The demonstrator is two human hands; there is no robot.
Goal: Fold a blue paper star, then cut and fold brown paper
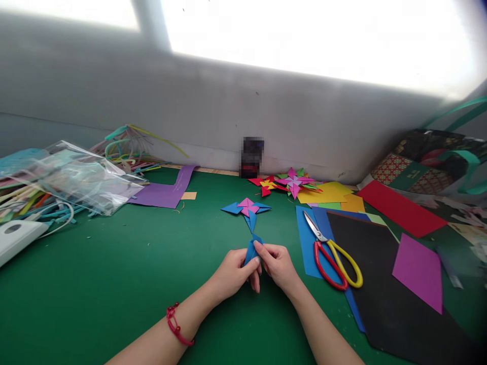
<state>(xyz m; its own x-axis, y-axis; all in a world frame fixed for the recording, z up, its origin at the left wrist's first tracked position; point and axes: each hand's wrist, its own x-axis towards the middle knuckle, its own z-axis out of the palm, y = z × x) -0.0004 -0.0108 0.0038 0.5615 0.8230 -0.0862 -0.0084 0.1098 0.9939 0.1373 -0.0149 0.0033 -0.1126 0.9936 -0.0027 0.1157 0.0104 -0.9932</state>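
Together at the center of a green table [114, 299], a person's left hand [233, 274] and right hand [280, 264] are clamped on a small folded piece of blue paper [251, 251], with thumbs and fingers pinching it from either side. A red cord bracelet [177, 327] circles the left wrist. The blue piece is held just in front of a blue-and-pink paper star [248, 207]; whether its upper tip touches the star's nearest point cannot be told.

Farther back, a red-and-yellow star [267, 185] sits beside a pink, purple and green one [292, 181], near yellow sheets [329, 192] and a pixelated dark object [251, 158] against the pale wall [198, 101].

At right, scissors [321, 238] with one red and one yellow handle lie slightly open across blue paper and a large black sheet [376, 274], with a magenta sheet [418, 271] on its edge and a red sheet [401, 208] behind. A patterned bag [414, 172] with teal handles stands in the far right corner.

At left, a clear plastic bag [95, 177] rests over loose colored strips [127, 149], between a white device [19, 238] and cut purple paper [162, 195].
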